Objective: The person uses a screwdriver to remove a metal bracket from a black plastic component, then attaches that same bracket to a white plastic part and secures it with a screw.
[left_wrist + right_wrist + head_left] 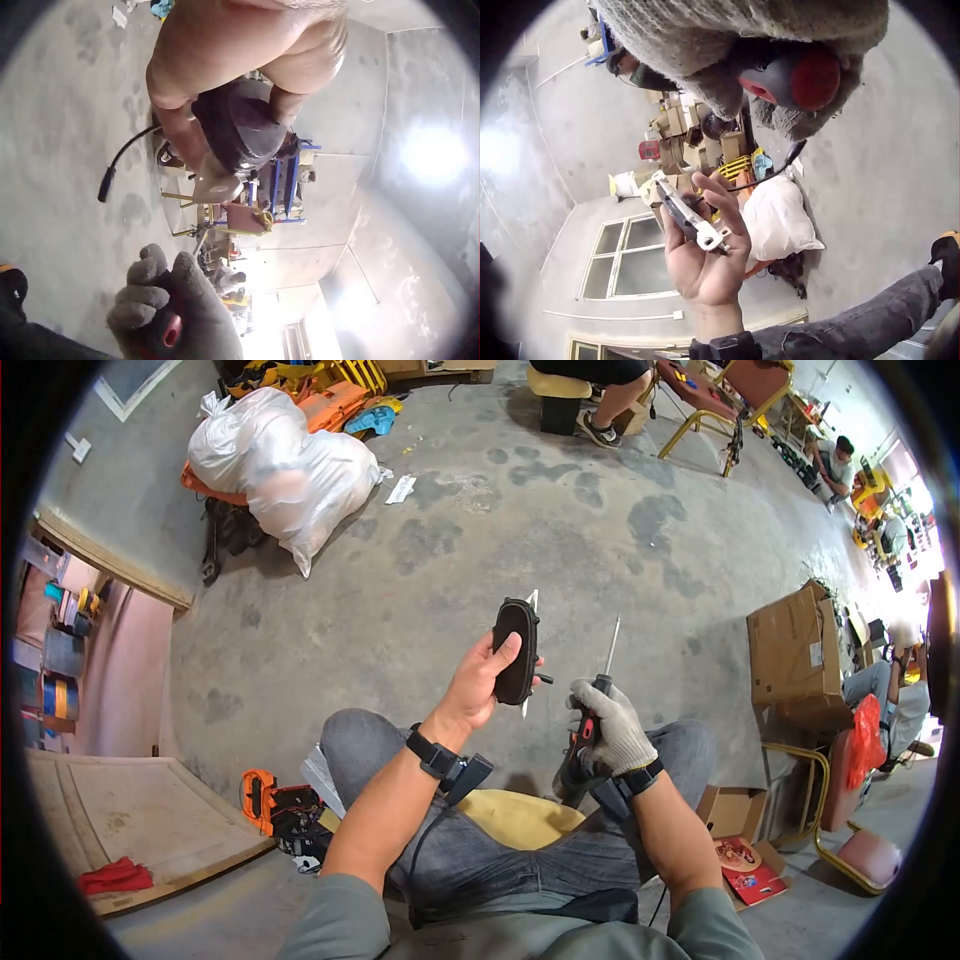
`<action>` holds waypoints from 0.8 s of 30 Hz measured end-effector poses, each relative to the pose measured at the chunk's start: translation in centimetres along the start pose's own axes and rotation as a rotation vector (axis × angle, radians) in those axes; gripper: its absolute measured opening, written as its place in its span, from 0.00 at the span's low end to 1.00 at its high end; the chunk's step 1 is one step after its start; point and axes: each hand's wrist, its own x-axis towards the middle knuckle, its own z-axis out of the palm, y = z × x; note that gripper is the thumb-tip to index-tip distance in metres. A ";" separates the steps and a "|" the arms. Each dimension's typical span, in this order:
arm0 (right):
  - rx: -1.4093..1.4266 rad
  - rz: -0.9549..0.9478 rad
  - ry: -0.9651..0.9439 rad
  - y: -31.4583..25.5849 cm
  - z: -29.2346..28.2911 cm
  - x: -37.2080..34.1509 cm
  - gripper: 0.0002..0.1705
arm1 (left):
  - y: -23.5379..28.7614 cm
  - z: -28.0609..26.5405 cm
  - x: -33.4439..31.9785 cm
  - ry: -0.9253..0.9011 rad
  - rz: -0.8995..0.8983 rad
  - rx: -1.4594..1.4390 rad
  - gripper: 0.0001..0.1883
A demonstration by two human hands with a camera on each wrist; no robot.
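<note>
My bare left hand (472,685) grips a black oblong case (515,660), thumb across its face and fingers behind. In the right wrist view a white metal bracket (697,221) shows along the back of the case. A short black cable with a plug (107,184) hangs from it in the left wrist view. My right hand (612,732), in a knitted grey glove, holds a black and red power screwdriver (582,745). Its long thin bit (612,645) points forward, apart from the case. The glove partly hides the tool's body.
A white sack (285,465) lies at the far left. Cardboard boxes (795,655) and a chair frame (815,790) stand on the right. Orange and black parts (275,810) lie by the left knee, near a wooden panel (150,810). Other people sit farther back.
</note>
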 end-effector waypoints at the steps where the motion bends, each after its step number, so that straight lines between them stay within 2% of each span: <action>1: -0.015 -0.013 0.003 -0.3 0.1 -0.2 0.14 | 0.0 -0.1 0.1 0.019 0.027 0.027 0.17; 6: -0.068 -0.091 -0.023 0.1 0.2 -0.5 0.14 | 0.6 0.3 -0.2 0.014 0.069 0.054 0.16; 8: -0.100 -0.075 -0.097 0.6 0.0 -0.6 0.15 | 0.5 0.2 -0.1 0.010 0.015 0.058 0.17; 10: -0.119 -0.080 -0.082 0.6 0.9 -1.4 0.15 | -0.3 -0.2 0.0 -0.015 0.023 0.072 0.18; 13: -0.165 -0.181 -0.133 1.1 1.8 -2.0 0.14 | -1.4 -0.8 0.4 -0.082 0.031 0.113 0.19; 14: -0.186 -0.206 -0.094 1.2 2.5 -2.5 0.14 | -1.9 -0.9 0.3 -0.109 0.011 0.129 0.19; 15: -0.177 -0.214 -0.145 1.7 2.5 -2.3 0.14 | -2.5 -0.9 0.2 -0.128 0.023 0.139 0.19; 17: -0.112 -0.195 -0.224 3.4 2.0 -1.8 0.17 | -3.4 -0.6 -0.1 -0.151 0.039 0.209 0.18; 18: -0.114 -0.156 -0.202 3.3 2.2 -2.4 0.20 | -3.1 -0.7 -0.2 -0.159 0.051 0.212 0.18; 20: -0.052 -0.164 -0.159 3.2 2.8 -3.1 0.21 | -3.0 -0.9 -0.4 -0.173 -0.018 0.178 0.18; 24: -0.046 -0.122 -0.222 3.9 2.5 -2.1 0.19 | -3.0 -0.6 -0.4 -0.137 0.051 0.278 0.17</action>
